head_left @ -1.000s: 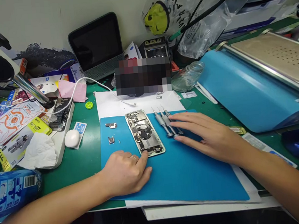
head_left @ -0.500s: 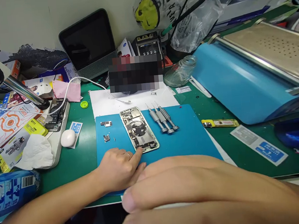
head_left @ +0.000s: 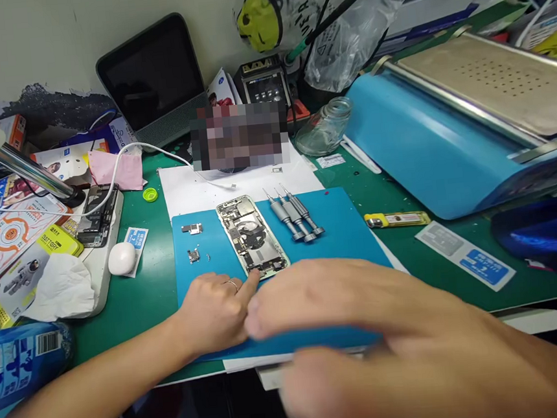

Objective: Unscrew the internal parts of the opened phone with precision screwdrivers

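Note:
An opened phone (head_left: 253, 237) lies on a blue mat, its inner parts exposed. My left hand (head_left: 214, 311), with a ring on it, rests at the phone's lower end. Its index finger stretches out onto the bottom edge while the other fingers curl. My right hand (head_left: 365, 312) is large and close to the camera, partly blurred. Its thumb stands apart from the fingers, and nothing shows between them. Three grey precision screwdrivers (head_left: 292, 214) lie to the right of the phone. On its left are a small metal-plated part (head_left: 192, 229) and another little component (head_left: 193, 255).
The blue mat (head_left: 331, 256) overlaps a white sheet (head_left: 179, 191) on the green table. At right are a blue machine (head_left: 400, 146), a yellow cutter (head_left: 396, 219) and a printed card (head_left: 465, 256). Boxes, a white cable (head_left: 151, 145) and crumpled tissue (head_left: 63, 286) crowd the left.
My right hand has risen in view, and its thumb has spread away from the fingers. The left index finger stays at the phone's lower end. The whole view has shifted slightly.

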A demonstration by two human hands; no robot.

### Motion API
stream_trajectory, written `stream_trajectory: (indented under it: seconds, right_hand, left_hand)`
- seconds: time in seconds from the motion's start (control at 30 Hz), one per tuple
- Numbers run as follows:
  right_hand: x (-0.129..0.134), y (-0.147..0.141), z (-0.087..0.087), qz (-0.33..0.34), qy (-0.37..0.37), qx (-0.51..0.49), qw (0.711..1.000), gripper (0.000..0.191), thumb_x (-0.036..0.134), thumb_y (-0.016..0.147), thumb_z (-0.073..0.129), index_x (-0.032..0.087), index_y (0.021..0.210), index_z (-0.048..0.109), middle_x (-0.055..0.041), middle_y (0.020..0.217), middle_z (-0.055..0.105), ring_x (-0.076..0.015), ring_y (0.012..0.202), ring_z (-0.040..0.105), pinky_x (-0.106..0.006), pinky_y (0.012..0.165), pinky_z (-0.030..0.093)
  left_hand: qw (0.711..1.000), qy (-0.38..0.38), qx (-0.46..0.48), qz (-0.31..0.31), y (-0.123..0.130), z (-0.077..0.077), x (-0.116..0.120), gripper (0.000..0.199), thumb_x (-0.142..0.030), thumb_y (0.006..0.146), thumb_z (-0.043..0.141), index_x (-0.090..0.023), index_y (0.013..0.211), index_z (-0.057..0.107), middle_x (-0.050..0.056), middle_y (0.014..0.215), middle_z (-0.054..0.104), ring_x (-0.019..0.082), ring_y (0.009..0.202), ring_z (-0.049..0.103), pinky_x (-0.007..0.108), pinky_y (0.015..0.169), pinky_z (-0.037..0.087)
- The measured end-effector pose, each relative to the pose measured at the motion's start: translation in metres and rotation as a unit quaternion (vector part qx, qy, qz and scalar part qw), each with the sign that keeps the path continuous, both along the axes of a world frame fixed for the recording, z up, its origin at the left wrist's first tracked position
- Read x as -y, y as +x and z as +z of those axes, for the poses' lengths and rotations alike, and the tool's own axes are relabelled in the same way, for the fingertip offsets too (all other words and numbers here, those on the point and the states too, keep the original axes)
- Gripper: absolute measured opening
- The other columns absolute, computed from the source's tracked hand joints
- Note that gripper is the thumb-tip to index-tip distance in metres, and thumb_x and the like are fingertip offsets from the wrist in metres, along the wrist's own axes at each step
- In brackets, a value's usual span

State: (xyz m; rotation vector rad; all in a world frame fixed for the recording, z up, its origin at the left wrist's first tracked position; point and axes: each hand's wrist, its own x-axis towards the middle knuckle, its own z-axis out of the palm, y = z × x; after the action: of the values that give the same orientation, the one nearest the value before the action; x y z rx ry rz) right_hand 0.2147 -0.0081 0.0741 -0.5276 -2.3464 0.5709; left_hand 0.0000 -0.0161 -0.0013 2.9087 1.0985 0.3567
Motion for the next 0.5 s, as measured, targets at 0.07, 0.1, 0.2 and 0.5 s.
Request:
stream_trajectory:
  seconds: [0.07,0.1,0.2,0.5]
  right_hand:
    - [-0.016,0.009,-0.008,0.012,0.045,-0.004,0.999,0.04,0.013,0.098,0.051,0.024,0.135,0.057,-0.0049,0.109,0.075,-0.0162,0.101,0.071,-0.027,0.092,0.059]
    - [-0.024,0.016,-0.016,-0.019,0.058,0.015,0.998,0.038,0.012,0.097,0.052,0.021,0.133,0.058,-0.0071,0.11,0.074,-0.0175,0.102,0.07,-0.029,0.092,0.058]
    - [-0.045,0.043,-0.048,-0.118,0.089,0.089,0.985,0.031,0.013,0.096,0.055,0.02,0.124,0.064,-0.0093,0.11,0.073,-0.0229,0.105,0.068,-0.036,0.092,0.058]
    - [-0.063,0.073,-0.077,-0.167,0.053,0.215,0.961,0.033,0.032,0.099,0.053,0.021,0.128,0.064,-0.0137,0.135,0.06,-0.0342,0.126,0.057,-0.053,0.102,0.054]
  left_hand:
    - [1.0,0.01,0.012,-0.002,0.001,0.0,0.0,0.039,-0.034,0.1,0.042,-0.009,0.123,0.062,0.0,0.059,0.063,0.019,0.051,0.062,0.031,0.047,0.042]
    - [1.0,0.015,0.021,-0.003,0.002,0.0,0.0,0.039,-0.034,0.101,0.041,-0.008,0.122,0.062,0.001,0.059,0.064,0.019,0.051,0.062,0.031,0.047,0.042]
    - [0.998,0.026,0.051,-0.01,0.003,0.001,-0.001,0.039,-0.033,0.102,0.042,-0.006,0.119,0.063,0.002,0.061,0.066,0.018,0.052,0.063,0.03,0.046,0.041]
    - [0.997,0.027,0.071,-0.009,0.003,0.001,-0.001,0.04,-0.033,0.103,0.041,-0.005,0.117,0.066,0.002,0.061,0.066,0.018,0.051,0.063,0.031,0.045,0.041]
